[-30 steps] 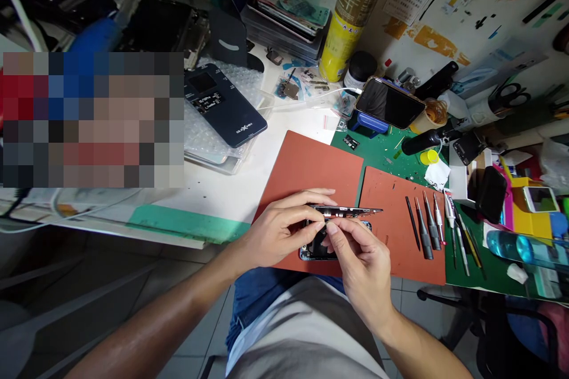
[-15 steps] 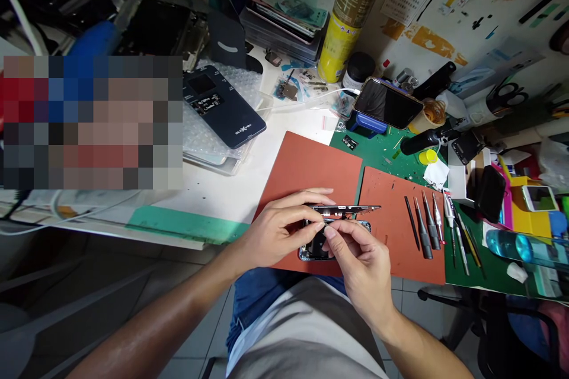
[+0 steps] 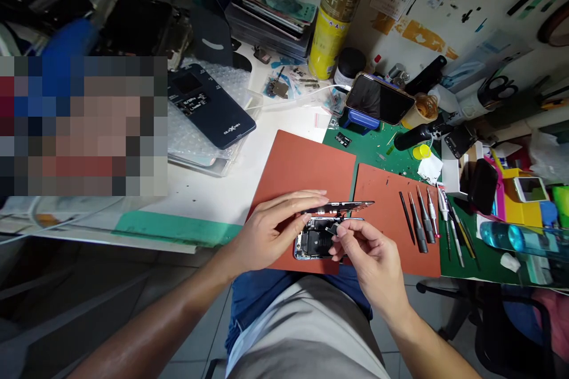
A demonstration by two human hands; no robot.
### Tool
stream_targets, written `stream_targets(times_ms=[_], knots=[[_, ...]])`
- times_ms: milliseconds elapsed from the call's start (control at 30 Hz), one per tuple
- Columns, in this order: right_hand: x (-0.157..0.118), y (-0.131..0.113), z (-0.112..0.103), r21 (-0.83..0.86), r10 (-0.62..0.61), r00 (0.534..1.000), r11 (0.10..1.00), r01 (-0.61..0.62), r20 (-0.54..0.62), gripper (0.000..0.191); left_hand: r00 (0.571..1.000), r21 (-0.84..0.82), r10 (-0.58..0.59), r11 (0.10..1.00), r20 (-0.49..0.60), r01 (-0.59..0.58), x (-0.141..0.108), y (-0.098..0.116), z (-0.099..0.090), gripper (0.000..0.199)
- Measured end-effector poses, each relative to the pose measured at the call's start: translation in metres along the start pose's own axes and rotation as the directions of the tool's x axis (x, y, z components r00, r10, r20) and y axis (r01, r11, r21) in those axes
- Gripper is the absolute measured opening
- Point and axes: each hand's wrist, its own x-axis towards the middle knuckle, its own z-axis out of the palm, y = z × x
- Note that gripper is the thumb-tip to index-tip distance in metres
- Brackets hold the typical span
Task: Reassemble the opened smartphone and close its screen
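"Where's the phone body (image 3: 313,243)?"

"On the left mat (image 3: 302,160), near the front of the counter (image 3: 191,186). The display panel (image 3: 342,207) slants behind it, its left end in the left hand (image 3: 275,228); the right hand (image 3: 371,249), a small part (image 3: 331,229) between its fingertips, is over the right portion."

"Rightward?"

"The right mat (image 3: 377,195), tools (image 3: 418,229) along its right side, then a bottle (image 3: 493,234)."

"Behind the mats?"

"A phone (image 3: 380,99) on a stand (image 3: 363,119), with a jar (image 3: 349,68) between it and the spray can (image 3: 333,23)."

"Left?"

"A flat device (image 3: 217,109) on bubble wrap (image 3: 202,136)."
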Motion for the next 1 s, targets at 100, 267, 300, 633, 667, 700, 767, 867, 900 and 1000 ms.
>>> stream_targets(times_ms=[100, 267, 300, 633, 667, 700, 767, 867, 900, 1000], knots=[[0.004, 0.002, 0.001, -0.094, -0.005, 1.0, 0.996, 0.004, -0.009, 0.039, 0.999, 0.069, -0.031, 0.997, -0.034, 0.033, -0.003, -0.001, 0.003, 0.043], [0.008, 0.006, 0.014, -0.236, -0.057, 0.998, 0.97, 0.05, -0.025, 0.041, 0.998, 0.123, -0.046, 0.991, -0.04, 0.051, -0.006, -0.001, 0.003, 0.041], [0.009, 0.007, 0.016, -0.254, -0.059, 0.998, 0.966, 0.052, -0.019, 0.042, 0.998, 0.12, -0.049, 0.991, -0.036, 0.053, -0.007, -0.002, 0.003, 0.042], [0.019, 0.005, 0.025, -0.44, -0.039, 0.997, 0.896, 0.065, 0.068, 0.04, 0.999, 0.085, -0.041, 0.995, -0.013, 0.042, -0.008, -0.002, 0.003, 0.049], [0.02, 0.004, 0.025, -0.457, -0.035, 0.996, 0.887, 0.067, 0.078, 0.04, 0.999, 0.084, -0.043, 0.996, -0.007, 0.043, -0.007, -0.001, 0.003, 0.049], [0.02, 0.004, 0.025, -0.474, -0.03, 0.996, 0.878, 0.067, 0.085, 0.039, 0.999, 0.085, -0.046, 0.995, -0.002, 0.046, -0.007, -0.001, 0.003, 0.048], [0.021, 0.003, 0.026, -0.51, -0.025, 0.996, 0.857, 0.068, 0.091, 0.039, 0.999, 0.089, -0.05, 0.995, 0.005, 0.05, -0.006, 0.0, 0.003, 0.045], [0.022, 0.002, 0.027, -0.561, -0.043, 0.995, 0.823, 0.089, 0.093, 0.038, 0.999, 0.07, -0.027, 0.997, 0.017, 0.026, -0.008, -0.002, 0.002, 0.044], [0.022, 0.002, 0.028, -0.575, -0.052, 0.994, 0.813, 0.097, 0.094, 0.037, 1.0, 0.058, -0.017, 0.998, 0.021, 0.015, -0.008, -0.002, 0.002, 0.044], [0.021, 0.001, 0.03, -0.612, -0.065, 0.994, 0.784, 0.104, 0.087, 0.036, 0.998, 0.039, 0.017, 0.999, 0.059, -0.019, -0.011, -0.003, 0.0, 0.048]])
